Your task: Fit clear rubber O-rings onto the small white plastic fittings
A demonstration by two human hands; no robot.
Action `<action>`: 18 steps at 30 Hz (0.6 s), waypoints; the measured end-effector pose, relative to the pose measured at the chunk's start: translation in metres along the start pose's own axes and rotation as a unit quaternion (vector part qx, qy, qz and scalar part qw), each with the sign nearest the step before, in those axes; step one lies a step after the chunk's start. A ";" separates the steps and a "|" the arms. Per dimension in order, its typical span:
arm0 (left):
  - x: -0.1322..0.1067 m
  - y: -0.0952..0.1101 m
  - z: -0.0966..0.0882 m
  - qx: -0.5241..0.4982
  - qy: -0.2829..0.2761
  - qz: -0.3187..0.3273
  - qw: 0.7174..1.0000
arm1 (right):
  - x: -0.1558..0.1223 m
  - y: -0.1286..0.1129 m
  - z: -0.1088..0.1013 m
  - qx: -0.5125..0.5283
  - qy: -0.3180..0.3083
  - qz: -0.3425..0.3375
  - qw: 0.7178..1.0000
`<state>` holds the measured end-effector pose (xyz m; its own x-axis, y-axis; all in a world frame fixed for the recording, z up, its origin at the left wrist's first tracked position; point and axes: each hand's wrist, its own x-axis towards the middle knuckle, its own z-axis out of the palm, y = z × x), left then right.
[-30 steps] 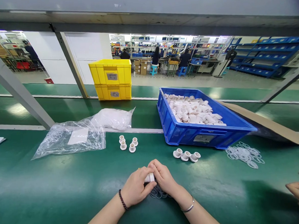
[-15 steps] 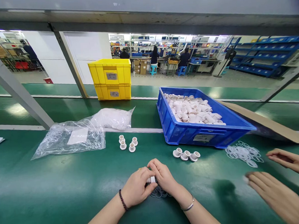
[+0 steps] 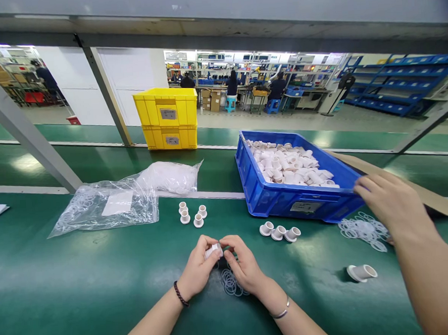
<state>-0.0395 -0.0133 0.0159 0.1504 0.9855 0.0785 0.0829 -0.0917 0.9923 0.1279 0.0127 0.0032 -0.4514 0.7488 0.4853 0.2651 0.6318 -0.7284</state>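
Observation:
My left hand [image 3: 197, 266] is closed around a small white plastic fitting [image 3: 213, 249], held just above the green belt. Close beside it, my right hand [image 3: 242, 265] pinches at the fitting's end with fingertips together. A little heap of clear rubber rings [image 3: 230, 282] lies on the belt under and between my hands. Three finished-looking white fittings [image 3: 191, 215] stand upright just beyond my hands. Three more white fittings [image 3: 279, 232] lie on their sides to the right.
A blue bin [image 3: 298, 202] full of white fittings sits at right; another person's hand [image 3: 391, 204] reaches over its near corner. One fitting [image 3: 361, 272] lies near that person's arm, beside a ring pile [image 3: 364, 229]. Plastic bags [image 3: 108, 204] lie left, yellow crates [image 3: 167, 119] behind.
My hands lifted the fitting slightly, uncovering the rings beneath. The other person's hand moved up from the belt to the blue bin's corner, and a fitting now lies on the belt near it.

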 end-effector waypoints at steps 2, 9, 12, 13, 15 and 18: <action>0.003 0.001 0.000 -0.109 -0.003 -0.051 0.993 | 0.001 -0.003 -0.002 -0.017 -0.029 -0.035 0.999; 0.004 0.006 0.001 -0.240 -0.022 -0.119 0.963 | 0.002 -0.005 -0.004 -0.061 -0.030 -0.061 0.996; 0.003 0.008 0.000 -0.232 -0.032 -0.123 0.964 | 0.001 -0.004 -0.004 -0.058 -0.029 -0.064 0.996; 0.003 0.008 0.000 -0.230 -0.035 -0.125 0.965 | 0.001 -0.004 -0.004 -0.056 -0.027 -0.067 0.996; 0.003 0.009 0.000 -0.230 -0.037 -0.132 0.964 | 0.001 -0.005 -0.004 -0.054 -0.019 -0.075 0.996; 0.003 0.009 0.000 -0.243 -0.041 -0.136 0.959 | 0.002 -0.006 -0.004 -0.057 -0.004 -0.093 0.994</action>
<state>-0.0382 -0.0110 0.0251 0.2667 0.9471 -0.1786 -0.3362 0.2651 0.9037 0.1284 0.0113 0.0104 -0.5079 0.6157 0.6025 0.2706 0.7780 -0.5670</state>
